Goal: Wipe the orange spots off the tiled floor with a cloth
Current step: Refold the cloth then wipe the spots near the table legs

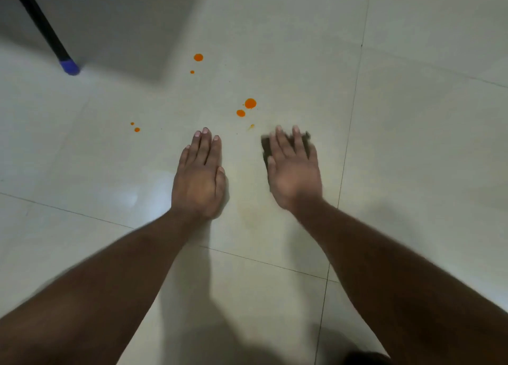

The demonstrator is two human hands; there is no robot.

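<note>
While round orange spots [250, 103] sit glossy on the pale tiled floor [412, 144], a dark cloth [265, 147] is pressed flat under the right hand [295, 169], fingers [280, 142] spread; the left hand [199, 177] is laid flat, fingers together.

Both hands lie palm down on the pale tiled floor [412, 144], forearms bare. Left hand [199, 177] flat, fingers [204, 142] together, nothing under it. Right hand [295, 172] blurred, fingers spread, pressing a dark cloth [265, 147] flat to the floor; cloth shows only at the hand's edges.

Orange spots on the floor beyond the fingertips: a large spot [250, 103] with a smaller spot [240, 113] just beside it, a faint smear [251, 127] near the cloth, a far pair [198, 57], and a small pair [137, 129] towards the left.

Black leg with a blue foot [71, 67] stands at the far left corner. Grout lines cross between the forearms.
</note>
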